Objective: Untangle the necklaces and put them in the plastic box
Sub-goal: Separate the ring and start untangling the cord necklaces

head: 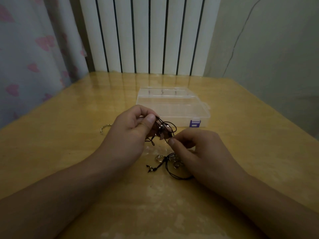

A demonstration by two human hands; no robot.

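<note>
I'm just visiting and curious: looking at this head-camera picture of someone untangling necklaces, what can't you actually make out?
- How many necklaces are in the black cord tangle: the loops overlap and the left hand covers part.
- What the right hand hides: the clear beads and cord run under it.
- Whether the plastic box holds anything: dim, see-through, too faint to tell.
- The metal piece: the left hand hides one end of it.

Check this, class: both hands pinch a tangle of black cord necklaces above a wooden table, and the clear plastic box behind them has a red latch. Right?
Not quite. The head view shows the latch on the clear plastic box is purple, not red. The left hand and right hand do pinch the tangled black cord necklaces above the wooden table.
</note>
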